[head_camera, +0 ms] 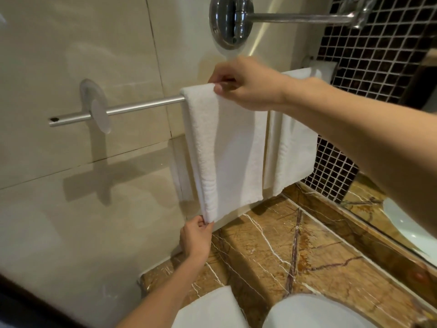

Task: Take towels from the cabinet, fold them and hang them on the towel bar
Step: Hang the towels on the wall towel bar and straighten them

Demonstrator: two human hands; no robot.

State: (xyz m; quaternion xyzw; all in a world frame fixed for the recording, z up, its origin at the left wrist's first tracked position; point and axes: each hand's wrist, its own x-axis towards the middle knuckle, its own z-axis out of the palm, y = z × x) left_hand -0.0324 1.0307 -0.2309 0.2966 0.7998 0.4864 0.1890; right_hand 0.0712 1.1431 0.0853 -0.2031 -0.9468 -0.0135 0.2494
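So from my end on the head cam: far left there's the towel bar [142, 105], bare metal sticking out past its round wall bracket [100, 116] on the beige tiled wall. Next along, the white towel [227, 147] is draped over the bar, folded into a long narrow strip that hangs down almost to the marble counter [272, 245].

The left hand [195, 237] is down low, pinching the bottom left corner of that towel between thumb and fingertips, with the rest of the hand loosely curled. Near the bottom edge there's another folded towel [208, 311] lying on the counter, partly hidden by the left forearm.

The right hand [246, 84] is up at the bar, thumb in front and fingers behind, pinching the towel's top fold right where it goes over the rail.

Just right of it a second towel [292, 150] hangs on the same bar, close beside the first one. Further right is dark mosaic tile [369, 67], and a chrome arm [295, 18] runs across up top.
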